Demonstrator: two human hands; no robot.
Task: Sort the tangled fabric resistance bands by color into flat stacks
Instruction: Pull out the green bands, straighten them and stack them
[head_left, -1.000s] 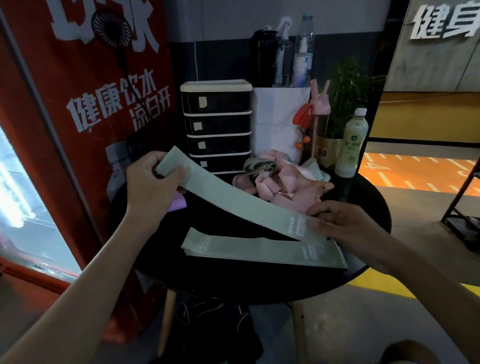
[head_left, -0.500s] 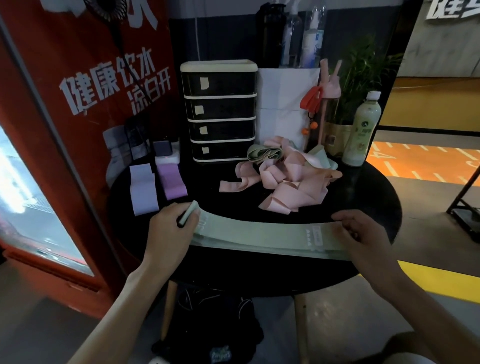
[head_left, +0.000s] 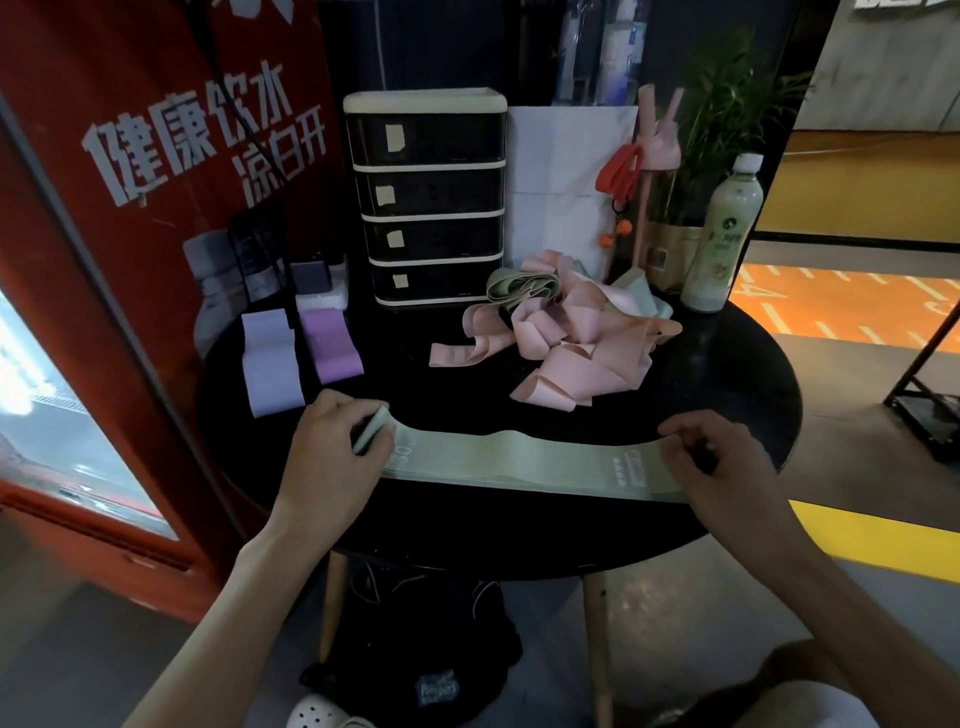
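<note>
gripping both ends of the green band (head_left: 519, 460), your hands hold it stretched flat along the near edge of the round black table (head_left: 519, 540): your left hand (head_left: 332, 457) pinches the folded left end, and your right hand (head_left: 722, 467) curls its fingers over the right end. beyond, at left, a lilac stack (head_left: 270, 364) and a purple stack (head_left: 330, 345) lie side by side. the pink tangle (head_left: 571, 343), with green loops (head_left: 522, 288) in it, sits mid-table just beside the drawer unit (head_left: 431, 197).

The round black table (head_left: 727, 395) bears a black four-drawer plastic organiser (head_left: 431, 202) at twelve o'clock, a white paper bag (head_left: 561, 182) at one, a pale green plastic bottle (head_left: 724, 239) at two; underneath, seemingly a black fabric bag (head_left: 415, 649).
</note>
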